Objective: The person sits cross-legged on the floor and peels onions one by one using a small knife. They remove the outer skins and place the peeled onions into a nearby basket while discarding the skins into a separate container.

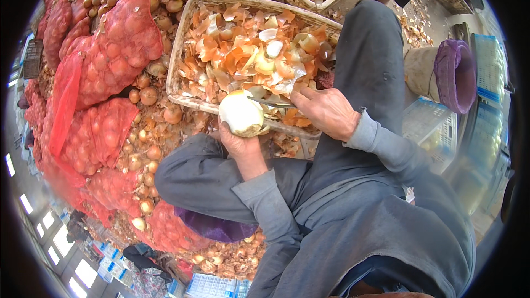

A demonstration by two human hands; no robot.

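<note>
A pale, mostly peeled onion [241,114] rests in my left hand [243,147], its brownish root end turned towards my lap. My right hand [325,111] is closed around a knife, whose dark blade [269,102] reaches left to the onion's upper right side. The fingers hide the knife's handle. Beneath and beyond both hands lies a dirty white plastic crate [198,104] heaped with orange and pale onion skins [244,58].
Red mesh sacks of onions [120,45] and loose onions [148,96] lie at the left. A second crate [319,6] of skins stands beyond. At the right are a bucket [420,68] with a purple mesh bag [455,76] and a white plastic crate [430,122]. A person [147,269] is at the lower left.
</note>
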